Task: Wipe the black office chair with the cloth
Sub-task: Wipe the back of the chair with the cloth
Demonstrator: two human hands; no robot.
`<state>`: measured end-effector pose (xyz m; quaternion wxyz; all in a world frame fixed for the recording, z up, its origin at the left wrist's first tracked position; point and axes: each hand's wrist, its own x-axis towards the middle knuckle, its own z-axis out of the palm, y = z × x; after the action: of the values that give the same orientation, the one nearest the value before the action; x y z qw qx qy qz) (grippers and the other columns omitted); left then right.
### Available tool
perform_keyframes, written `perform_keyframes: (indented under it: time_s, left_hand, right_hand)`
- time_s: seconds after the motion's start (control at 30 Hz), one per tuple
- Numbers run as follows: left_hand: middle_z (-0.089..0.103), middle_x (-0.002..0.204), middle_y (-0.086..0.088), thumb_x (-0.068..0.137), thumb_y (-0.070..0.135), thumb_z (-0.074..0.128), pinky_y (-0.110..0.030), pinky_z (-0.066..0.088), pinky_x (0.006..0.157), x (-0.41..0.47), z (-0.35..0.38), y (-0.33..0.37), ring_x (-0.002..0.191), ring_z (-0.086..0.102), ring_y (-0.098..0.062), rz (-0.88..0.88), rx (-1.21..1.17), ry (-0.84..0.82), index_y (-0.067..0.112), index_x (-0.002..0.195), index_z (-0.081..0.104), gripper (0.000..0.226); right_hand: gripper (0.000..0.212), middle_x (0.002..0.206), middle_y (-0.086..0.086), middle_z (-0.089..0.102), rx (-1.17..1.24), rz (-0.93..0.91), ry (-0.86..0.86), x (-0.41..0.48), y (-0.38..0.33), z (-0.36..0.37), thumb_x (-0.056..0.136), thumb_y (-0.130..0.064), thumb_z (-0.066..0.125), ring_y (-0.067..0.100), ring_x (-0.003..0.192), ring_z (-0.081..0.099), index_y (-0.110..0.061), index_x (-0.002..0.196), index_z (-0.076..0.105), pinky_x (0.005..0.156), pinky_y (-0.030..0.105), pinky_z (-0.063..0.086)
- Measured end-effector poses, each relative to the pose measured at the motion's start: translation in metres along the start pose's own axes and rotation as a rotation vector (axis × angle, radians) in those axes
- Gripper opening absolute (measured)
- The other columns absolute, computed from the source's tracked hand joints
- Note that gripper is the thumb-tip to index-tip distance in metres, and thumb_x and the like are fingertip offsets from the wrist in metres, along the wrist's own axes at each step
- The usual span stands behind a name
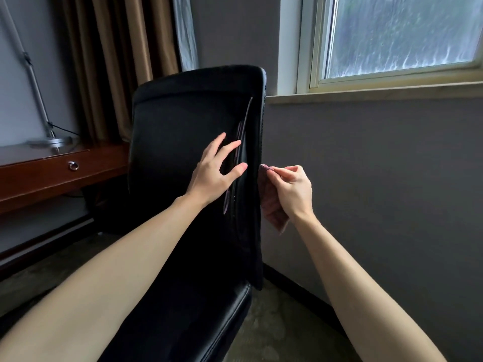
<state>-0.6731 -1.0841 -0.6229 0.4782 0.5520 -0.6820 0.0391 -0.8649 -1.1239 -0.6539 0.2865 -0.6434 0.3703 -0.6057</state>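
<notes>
— Where's the chair?
— The black chair (180,142) stands right in front, between the wooden desk (52,176) and the wall under the window (392,35).
— And the cloth?
— The cloth (273,207) hangs at the backrest's right edge, its top pinched between the thumb and fingers of the right hand (294,190).
— The left hand?
— The left hand (211,176) is spread, fingers straight, holding nothing, over the backrest. I cannot tell whether it touches.
</notes>
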Motion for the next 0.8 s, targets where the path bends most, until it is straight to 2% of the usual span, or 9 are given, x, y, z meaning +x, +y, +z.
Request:
perform_keyframes:
  time_s: [0.07, 0.13, 0.2, 0.27, 0.4, 0.53, 0.67, 0.73, 0.8]
  left_hand:
    - [0.042, 0.149, 0.013, 0.089, 0.045, 0.066, -0.036, 0.036, 0.111, -0.002, 0.000, 0.008, 0.138, 0.039, -0.007, 0.044, -0.048, 0.070, 0.038, 0.136, 0.055, 0.049]
    - [0.059, 0.126, 0.012, 0.085, 0.041, 0.070, -0.034, 0.051, 0.095, -0.004, -0.002, 0.015, 0.111, 0.059, -0.006, 0.040, -0.117, 0.114, 0.035, 0.126, 0.062, 0.042]
    - [0.066, 0.104, 0.010, 0.082, 0.038, 0.073, -0.033, 0.055, 0.081, -0.008, -0.005, 0.017, 0.083, 0.065, -0.008, -0.025, -0.197, 0.155, 0.035, 0.115, 0.067, 0.034]
    - [0.070, 0.091, 0.005, 0.082, 0.032, 0.077, -0.031, 0.055, 0.075, -0.012, -0.011, 0.015, 0.071, 0.064, -0.014, -0.114, -0.303, 0.159, 0.033, 0.109, 0.070, 0.028]
    - [0.074, 0.090, -0.003, 0.081, 0.031, 0.078, -0.034, 0.057, 0.084, -0.013, -0.022, 0.008, 0.085, 0.072, -0.021, -0.221, -0.447, 0.084, 0.029, 0.113, 0.072, 0.032]
    - [0.073, 0.077, 0.003, 0.079, 0.024, 0.080, -0.037, 0.056, 0.083, -0.005, -0.030, 0.002, 0.076, 0.070, -0.014, -0.289, -0.444, 0.151, 0.032, 0.089, 0.074, 0.015]
    - [0.073, 0.073, 0.007, 0.080, 0.014, 0.080, -0.024, 0.053, 0.073, 0.008, -0.037, 0.003, 0.071, 0.069, -0.008, -0.335, -0.440, 0.168, 0.025, 0.078, 0.072, 0.014]
    - [0.072, 0.072, 0.008, 0.079, 0.016, 0.081, -0.020, 0.051, 0.071, 0.017, -0.041, 0.002, 0.070, 0.067, -0.007, -0.339, -0.401, 0.182, 0.027, 0.077, 0.072, 0.014]
    - [0.071, 0.071, 0.009, 0.079, 0.021, 0.081, -0.019, 0.050, 0.070, 0.025, -0.047, -0.001, 0.071, 0.066, -0.007, -0.341, -0.313, 0.200, 0.032, 0.075, 0.071, 0.015]
  right_hand:
    - [0.017, 0.093, -0.005, 0.063, 0.084, 0.038, -0.043, 0.007, -0.013, -0.002, 0.089, -0.033, 0.069, 0.012, 0.095, 0.065, -0.027, 0.103, 0.077, 0.091, 0.025, 0.050]
    - [0.014, 0.096, 0.001, 0.074, 0.227, 0.091, -0.136, 0.012, -0.026, 0.001, 0.088, -0.023, 0.070, 0.015, 0.094, 0.071, -0.021, 0.100, 0.078, 0.093, 0.031, 0.053]
    - [0.012, 0.093, 0.008, 0.076, 0.371, 0.141, -0.187, 0.014, -0.038, 0.005, 0.089, -0.011, 0.068, 0.018, 0.089, 0.073, -0.014, 0.098, 0.077, 0.087, 0.033, 0.056]
    - [0.012, 0.088, 0.009, 0.076, 0.433, 0.179, -0.185, 0.014, -0.048, 0.012, 0.089, -0.005, 0.066, 0.017, 0.080, 0.072, -0.010, 0.095, 0.075, 0.078, 0.030, 0.057]
    - [0.005, 0.081, 0.009, 0.072, 0.435, 0.197, -0.209, 0.015, -0.057, 0.028, 0.088, -0.004, 0.068, 0.018, 0.073, 0.068, -0.009, 0.087, 0.071, 0.075, 0.034, 0.056]
    - [0.001, 0.078, 0.009, 0.071, 0.425, 0.175, -0.233, 0.017, -0.061, 0.041, 0.087, -0.005, 0.069, 0.017, 0.068, 0.065, -0.006, 0.086, 0.070, 0.069, 0.031, 0.055]
    - [0.002, 0.079, 0.009, 0.074, 0.327, 0.103, -0.245, 0.026, -0.062, 0.043, 0.086, -0.011, 0.072, 0.017, 0.069, 0.067, -0.009, 0.085, 0.072, 0.069, 0.033, 0.057]
    - [0.004, 0.075, 0.006, 0.073, 0.274, 0.062, -0.196, 0.035, -0.060, 0.039, 0.085, -0.011, 0.071, 0.013, 0.066, 0.067, -0.013, 0.082, 0.072, 0.067, 0.028, 0.055]
    - [0.005, 0.072, 0.001, 0.071, 0.225, 0.019, -0.060, 0.044, -0.058, 0.035, 0.084, -0.013, 0.070, 0.010, 0.064, 0.065, -0.017, 0.081, 0.072, 0.068, 0.026, 0.053]
